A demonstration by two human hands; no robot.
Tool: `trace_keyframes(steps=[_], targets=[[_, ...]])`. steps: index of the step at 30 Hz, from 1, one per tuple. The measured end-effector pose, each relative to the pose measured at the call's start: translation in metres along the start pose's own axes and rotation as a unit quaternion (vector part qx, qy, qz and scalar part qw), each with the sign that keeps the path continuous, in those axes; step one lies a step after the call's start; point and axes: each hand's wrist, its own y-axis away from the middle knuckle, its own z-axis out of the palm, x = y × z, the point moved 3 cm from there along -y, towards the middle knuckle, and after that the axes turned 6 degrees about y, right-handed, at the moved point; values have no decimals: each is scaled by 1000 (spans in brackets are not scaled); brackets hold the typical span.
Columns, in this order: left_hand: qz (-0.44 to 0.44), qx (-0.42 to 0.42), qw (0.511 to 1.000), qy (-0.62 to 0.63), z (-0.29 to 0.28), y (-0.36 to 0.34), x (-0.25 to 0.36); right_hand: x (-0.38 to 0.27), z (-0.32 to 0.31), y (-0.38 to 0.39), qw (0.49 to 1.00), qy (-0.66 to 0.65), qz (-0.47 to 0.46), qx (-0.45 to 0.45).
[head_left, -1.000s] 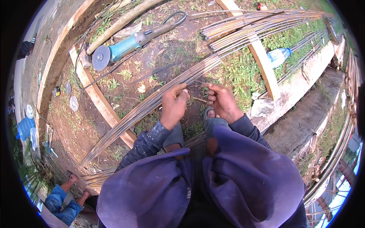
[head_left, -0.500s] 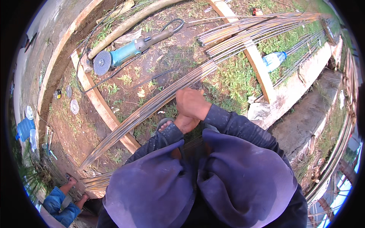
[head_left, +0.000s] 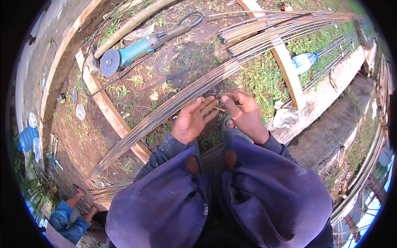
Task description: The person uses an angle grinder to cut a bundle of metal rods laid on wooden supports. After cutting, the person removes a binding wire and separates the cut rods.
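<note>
A long bundle of thin steel rods (head_left: 165, 111) runs diagonally across the ground, resting on wooden planks. My left hand (head_left: 193, 120) lies palm up over the bundle with its fingers spread and nothing in it. Right beside it, my right hand (head_left: 245, 113) has thumb and fingers pinched on a short thin wire (head_left: 219, 108) that points toward the left fingertips. Both hands hover just above my knees in purple trousers (head_left: 256, 194). My sandalled foot (head_left: 230, 126) shows under the right hand.
A teal angle grinder (head_left: 132, 50) with its cable lies on the dirt at upper left. A plastic bottle (head_left: 304, 62) lies in grass at right. More rods (head_left: 285, 25) lie at top. Planks (head_left: 109, 109) cross under the bundle. Another person's legs (head_left: 70, 215) are at lower left.
Half a second ago my hands were clasped together on the rods. Now they have come apart: the left has turned palm up and open, the right stays pinched.
</note>
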Motion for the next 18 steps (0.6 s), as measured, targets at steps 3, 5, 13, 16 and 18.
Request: trace_keyframes(steps=[3, 5, 13, 16, 18], targets=[[-25, -35, 999, 31, -1, 2, -2, 30, -1, -16, 963, -188, 179, 74], [-15, 40, 999, 3, -9, 8, -3, 38, 11, -15, 902, -320, 290, -17], [67, 166, 971, -156, -25, 23, 1, 68, 34, -19, 762, -535, 354, -83], [161, 136, 914, -346, -34, 19, -7, 64, 21, -26, 825, -459, 329, -39], [202, 72, 834, -508, -29, 12, -18, 45, 6, -30, 885, -365, 289, -7]])
